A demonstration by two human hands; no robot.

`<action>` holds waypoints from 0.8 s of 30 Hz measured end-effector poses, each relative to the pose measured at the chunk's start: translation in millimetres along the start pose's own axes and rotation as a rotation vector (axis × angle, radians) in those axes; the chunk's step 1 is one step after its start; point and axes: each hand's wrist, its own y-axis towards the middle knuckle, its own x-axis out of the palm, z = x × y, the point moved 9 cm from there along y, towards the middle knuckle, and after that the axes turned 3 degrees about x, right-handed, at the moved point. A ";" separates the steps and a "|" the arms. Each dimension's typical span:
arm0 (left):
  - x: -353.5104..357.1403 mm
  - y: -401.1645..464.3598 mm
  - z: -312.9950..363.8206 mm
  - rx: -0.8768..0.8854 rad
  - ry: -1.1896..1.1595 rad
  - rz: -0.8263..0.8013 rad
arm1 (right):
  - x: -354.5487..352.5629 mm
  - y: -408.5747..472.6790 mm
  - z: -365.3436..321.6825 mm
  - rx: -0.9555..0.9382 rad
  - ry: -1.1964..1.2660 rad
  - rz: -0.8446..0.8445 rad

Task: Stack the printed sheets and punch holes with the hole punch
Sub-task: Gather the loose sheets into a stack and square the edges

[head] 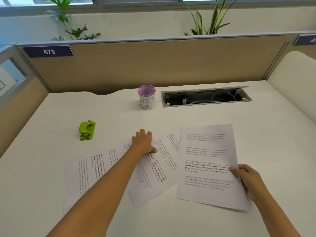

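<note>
Several printed sheets lie spread on the white desk. One upright sheet is at the right, and my right hand grips its right edge, thumb on top. A tilted sheet lies in the middle, and my left hand rests flat on its far end with fingers spread. Another sheet lies at the left, partly hidden under my left forearm. A green hole punch sits apart on the desk, to the left of my left hand.
A pink mesh cup labelled BIN stands at the back middle. To its right is an open cable tray sunk in the desk. A beige partition closes the far side, with plants behind.
</note>
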 end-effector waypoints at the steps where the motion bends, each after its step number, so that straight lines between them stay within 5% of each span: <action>1: -0.3 2.6 1.1 -0.001 0.012 0.005 | -0.4 1.1 1.4 0.005 0.012 -0.001; 12: -1.9 12.5 0.8 0.040 -0.057 -0.028 | -2.2 7.1 6.0 0.003 0.083 0.023; 17: -22.3 -1.3 -5.6 0.093 -0.546 0.086 | 2.7 1.5 3.6 0.025 0.172 -0.023; 24: 23.1 -49.2 -20.8 -0.122 -1.149 0.063 | 62.4 -20.9 -7.3 0.034 0.194 -0.132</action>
